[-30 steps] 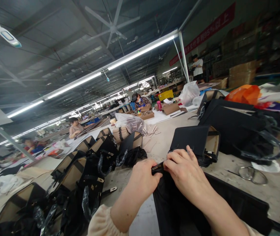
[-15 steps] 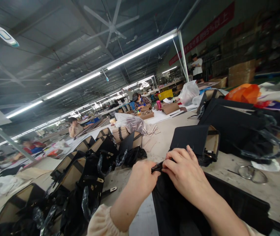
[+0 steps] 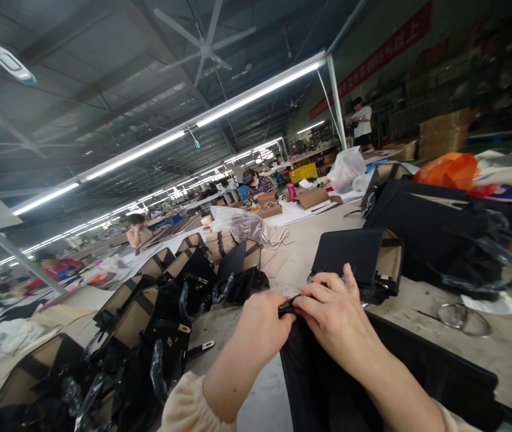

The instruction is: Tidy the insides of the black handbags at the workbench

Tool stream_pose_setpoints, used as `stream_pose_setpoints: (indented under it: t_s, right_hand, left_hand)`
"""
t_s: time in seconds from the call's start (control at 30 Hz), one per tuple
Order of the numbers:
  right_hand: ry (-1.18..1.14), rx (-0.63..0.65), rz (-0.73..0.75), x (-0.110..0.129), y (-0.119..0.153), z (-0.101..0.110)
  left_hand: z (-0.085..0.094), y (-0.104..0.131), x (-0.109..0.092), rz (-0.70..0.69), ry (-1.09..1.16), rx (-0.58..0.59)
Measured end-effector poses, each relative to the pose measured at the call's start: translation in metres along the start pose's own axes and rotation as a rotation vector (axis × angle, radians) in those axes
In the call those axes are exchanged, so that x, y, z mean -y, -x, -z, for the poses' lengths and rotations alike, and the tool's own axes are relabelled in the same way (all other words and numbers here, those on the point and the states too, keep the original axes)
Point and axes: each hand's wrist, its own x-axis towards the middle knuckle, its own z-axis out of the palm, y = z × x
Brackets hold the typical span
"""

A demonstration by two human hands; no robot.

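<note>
Black material (image 3: 323,384) lies on the table in front of me, and its upper edge is raised between my hands. My left hand (image 3: 262,324) pinches that edge between thumb and fingers. Close beside it on the right, my right hand (image 3: 334,312) presses its bent fingers on the same edge, one finger sticking up. Just beyond my right hand sits a black bag (image 3: 348,249) with a beige side. What lies under my fingertips is too small to make out.
Several black bags (image 3: 195,264) crowd the left. More black bags (image 3: 431,234) and an orange bag (image 3: 447,171) are at the right. A wire loop (image 3: 463,318) lies right of my hands. People sit farther back.
My right hand has shifted slightly left, closer to my left hand. Both hands keep their hold on the black material.
</note>
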Motion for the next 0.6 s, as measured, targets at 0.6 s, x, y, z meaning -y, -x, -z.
stream_pose_setpoints:
  t_s: [0.6]
  right_hand:
    - [-0.05, 0.063, -0.077, 0.0004, -0.0011, -0.0028]
  left_hand:
    - [-0.0013, 0.0005, -0.0026, -0.05, 0.014, 0.001]
